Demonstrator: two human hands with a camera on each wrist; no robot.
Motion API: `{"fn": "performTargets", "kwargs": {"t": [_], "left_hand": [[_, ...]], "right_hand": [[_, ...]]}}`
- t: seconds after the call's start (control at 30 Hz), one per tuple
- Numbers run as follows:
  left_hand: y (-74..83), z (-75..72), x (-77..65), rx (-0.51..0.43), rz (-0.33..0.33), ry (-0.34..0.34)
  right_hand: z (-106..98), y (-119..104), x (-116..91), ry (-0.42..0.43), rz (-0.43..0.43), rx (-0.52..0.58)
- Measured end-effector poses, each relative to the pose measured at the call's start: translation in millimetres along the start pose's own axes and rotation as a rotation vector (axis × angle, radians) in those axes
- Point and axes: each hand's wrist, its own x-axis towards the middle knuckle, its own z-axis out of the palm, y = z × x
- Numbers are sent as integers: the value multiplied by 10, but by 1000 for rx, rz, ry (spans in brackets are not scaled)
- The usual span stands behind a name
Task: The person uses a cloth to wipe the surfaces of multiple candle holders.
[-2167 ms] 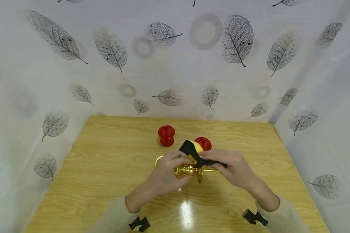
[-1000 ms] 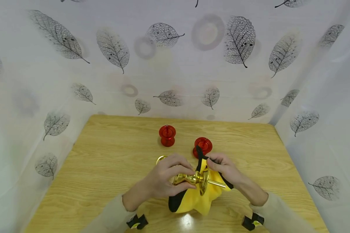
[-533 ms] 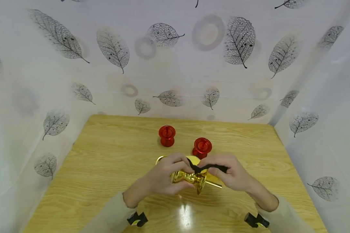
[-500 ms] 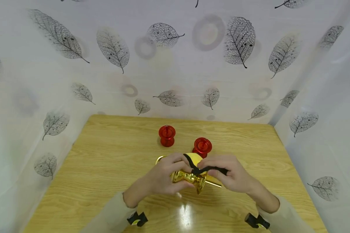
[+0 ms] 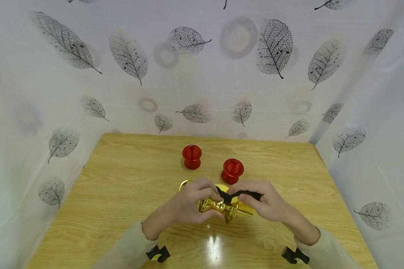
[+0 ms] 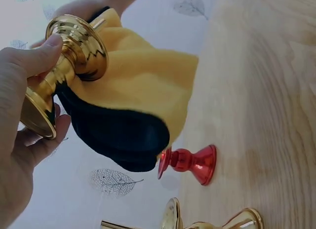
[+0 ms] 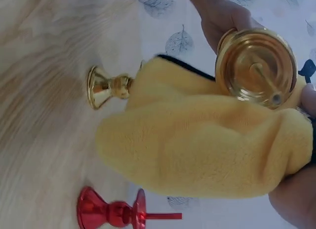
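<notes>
My left hand (image 5: pixel 188 203) grips a gold candlestick (image 5: pixel 216 206) by its stem, above the table. The candlestick lies sideways, its foot toward my left palm and its metal spike pointing right. My right hand (image 5: pixel 266 201) pinches a cloth, yellow on one side and black on the other (image 5: pixel 244 193), behind and against the dish. In the left wrist view the yellow side of the cloth (image 6: pixel 148 76) hangs down past the candlestick (image 6: pixel 74 54). The right wrist view looks into the round dish (image 7: pixel 237 66) with its spike, the cloth (image 7: pixel 197 145) bunched in front.
Two red candlesticks stand farther back on the wooden table (image 5: pixel 138 168), one at left (image 5: pixel 192 157) and one nearer at right (image 5: pixel 232 170). Another gold candlestick (image 5: pixel 184 183) stands behind my left hand, mostly hidden. A leaf-patterned curtain (image 5: pixel 205 86) surrounds the table's back and sides.
The cloth, spread yellow below the candlestick a second ago, is now drawn up behind the dish with its black edge on top. My right hand shifts slightly; my left keeps its grip.
</notes>
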Motion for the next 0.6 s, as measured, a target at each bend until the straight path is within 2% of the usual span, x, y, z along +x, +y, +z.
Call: {"fn": "performTargets", "kwargs": {"t": [0.1,0.2,0.37,0.47,0.53,0.6], "left_hand": [[23,4,18,12,58,27],[37,1,43,23,106,55],[59,-10,86,32,167,98],[60,-16,110,50,177,111],[57,-16,114,59,170,111],[51,-12,112,59,158,102]], "right_hand": [[-19,49,-29,40,161,153],[-13,94,-40,67,266,286],[55,180,-62,68,348,556],[109,218,-92,71,421,694],[134,237,-111,68,459,750],[134,247,-121,74,464,719]]}}
